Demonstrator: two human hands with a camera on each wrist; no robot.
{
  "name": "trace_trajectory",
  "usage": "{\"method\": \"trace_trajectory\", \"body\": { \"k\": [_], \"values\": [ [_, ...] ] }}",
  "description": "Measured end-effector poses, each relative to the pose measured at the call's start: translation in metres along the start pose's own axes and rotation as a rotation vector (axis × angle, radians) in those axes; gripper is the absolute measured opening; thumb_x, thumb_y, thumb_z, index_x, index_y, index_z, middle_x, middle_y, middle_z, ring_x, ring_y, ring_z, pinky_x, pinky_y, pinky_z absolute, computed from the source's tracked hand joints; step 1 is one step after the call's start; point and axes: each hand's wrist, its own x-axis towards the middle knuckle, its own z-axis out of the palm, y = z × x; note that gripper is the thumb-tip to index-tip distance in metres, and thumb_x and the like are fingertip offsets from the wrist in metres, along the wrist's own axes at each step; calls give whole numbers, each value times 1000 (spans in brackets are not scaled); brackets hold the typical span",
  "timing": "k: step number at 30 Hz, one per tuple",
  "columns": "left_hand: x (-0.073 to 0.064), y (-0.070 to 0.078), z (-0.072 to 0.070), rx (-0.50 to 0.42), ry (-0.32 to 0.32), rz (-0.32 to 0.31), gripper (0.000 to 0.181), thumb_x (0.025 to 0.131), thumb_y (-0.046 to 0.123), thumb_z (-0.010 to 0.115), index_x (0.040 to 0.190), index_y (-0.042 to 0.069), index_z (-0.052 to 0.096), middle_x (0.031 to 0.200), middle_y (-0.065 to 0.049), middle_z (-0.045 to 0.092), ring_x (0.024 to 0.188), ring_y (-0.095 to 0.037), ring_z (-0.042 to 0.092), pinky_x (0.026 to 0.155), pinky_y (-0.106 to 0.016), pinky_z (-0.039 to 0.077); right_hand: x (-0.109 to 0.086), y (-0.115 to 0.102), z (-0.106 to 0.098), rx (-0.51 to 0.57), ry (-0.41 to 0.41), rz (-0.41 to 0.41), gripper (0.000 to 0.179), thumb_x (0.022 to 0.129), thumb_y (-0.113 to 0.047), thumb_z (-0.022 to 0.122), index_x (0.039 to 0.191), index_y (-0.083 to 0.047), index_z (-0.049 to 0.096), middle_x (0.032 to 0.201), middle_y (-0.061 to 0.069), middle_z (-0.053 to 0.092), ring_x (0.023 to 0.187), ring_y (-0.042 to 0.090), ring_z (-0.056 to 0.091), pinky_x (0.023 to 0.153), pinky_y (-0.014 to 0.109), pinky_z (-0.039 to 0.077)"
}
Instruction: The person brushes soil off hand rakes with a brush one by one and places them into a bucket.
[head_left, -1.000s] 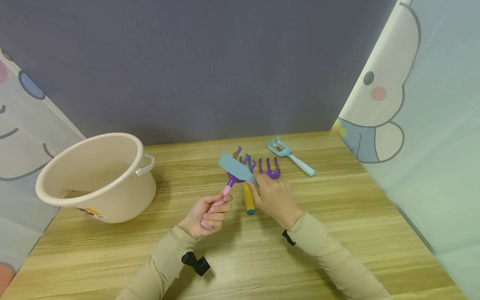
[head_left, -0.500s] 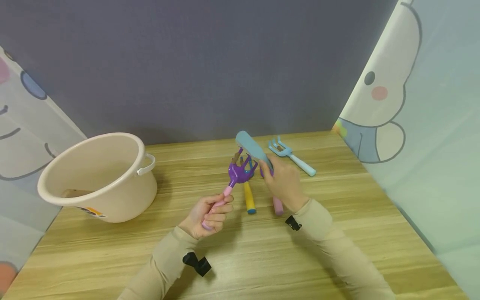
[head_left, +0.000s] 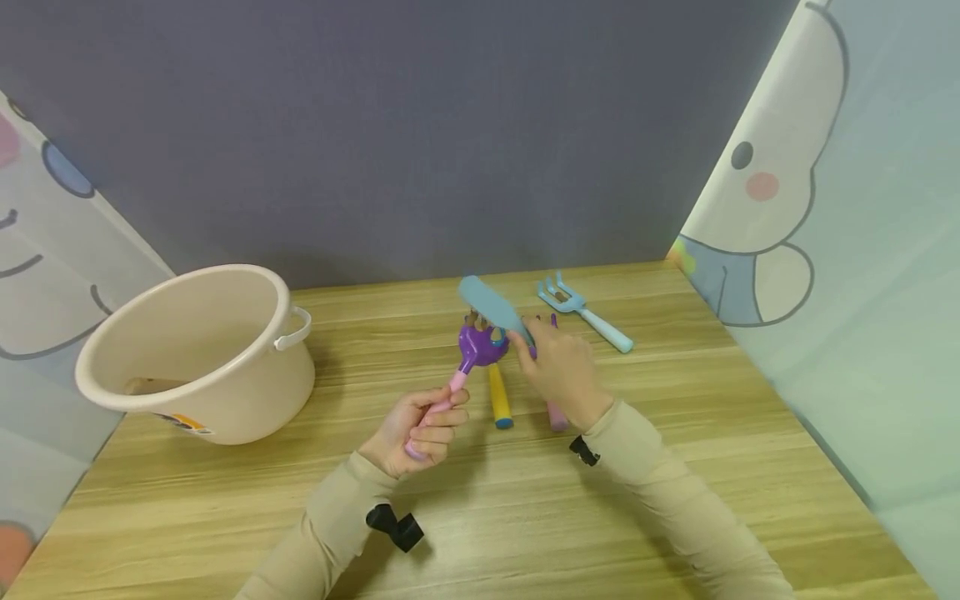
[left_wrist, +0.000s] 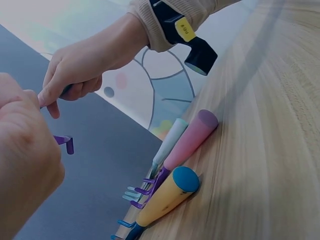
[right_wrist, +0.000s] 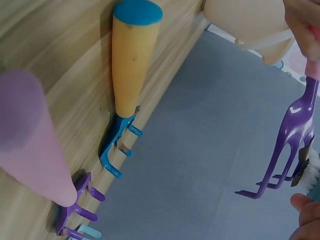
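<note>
My left hand [head_left: 416, 429] grips the pink handle of a purple hand rake [head_left: 476, 348], held above the table with its tines pointing away. In my right hand [head_left: 561, 371] is a brush [head_left: 491, 302] with a flat blue back, lying across the rake's tines in the head view. White bristles [right_wrist: 313, 170] meet a tine in the right wrist view, beside a brown patch of dirt. Below the hands lie a rake with a yellow handle [head_left: 499, 398] and blue tines, and a second purple rake with a pink handle [head_left: 557, 416], partly hidden by my right hand.
A light blue hand rake [head_left: 604, 328] lies at the back right, a brown bit among its tines. On the left stands a beige bucket [head_left: 247, 408] with a white handle and something brown inside. A dark panel [head_left: 480, 142] backs the wooden table [head_left: 495, 533].
My right hand swept the brush up and right off the rake's head, then brought it partly back down-left onto the tines. My left hand and its rake stay almost still.
</note>
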Motion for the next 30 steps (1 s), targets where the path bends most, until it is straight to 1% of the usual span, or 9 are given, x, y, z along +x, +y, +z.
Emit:
{"method": "trace_trajectory", "body": {
  "k": [5,8,13,17,22,26,30],
  "values": [
    [-1,1,1,-6,0,10,20,100,24,28,94,11,42,62,7,18,43,-3,21,39,-11,23,-5,-2,2,6,20,-52,21,89,-23,56,85,-2,59,52,-1,47,36,4,31,32,15,21],
    [-1,2,1,0,-1,12,20,100,24,28,94,11,42,62,7,18,43,-3,22,39,-11,23,-7,-4,3,-2,29,-77,24,91,-26,53,85,-3,58,52,-2,46,36,3,30,32,15,20],
    [-1,2,0,9,1,15,20,100,23,28,94,11,42,62,7,18,43,-3,22,40,-11,23,-9,-5,4,-41,57,-123,39,98,-34,37,87,-3,58,52,-2,47,37,4,29,32,15,19],
    [-2,2,-1,6,-3,19,20,100,23,27,94,11,42,62,7,18,43,-3,22,39,-11,24,-12,-7,5,-74,63,-147,50,99,-38,27,92,-1,60,54,0,50,36,5,32,31,16,20],
    [-2,2,-1,-1,-8,27,21,100,24,26,94,11,42,62,7,18,42,-3,22,39,-11,24,-16,-10,6,-71,49,-170,53,100,-38,26,92,0,61,60,2,57,36,6,37,32,15,22],
    [-2,2,-1,-3,-9,28,21,100,24,27,94,10,42,62,7,17,43,-3,21,39,-11,24,-18,-13,7,-63,57,-190,50,99,-38,26,86,-3,59,57,-1,52,37,5,34,32,14,20],
    [-2,2,-1,-6,-5,28,20,100,23,29,94,10,43,62,7,17,42,-3,21,40,-11,24,-21,-14,8,-57,69,-205,49,99,-38,26,85,-4,58,56,-2,50,37,4,32,32,14,20]
  ]
}}
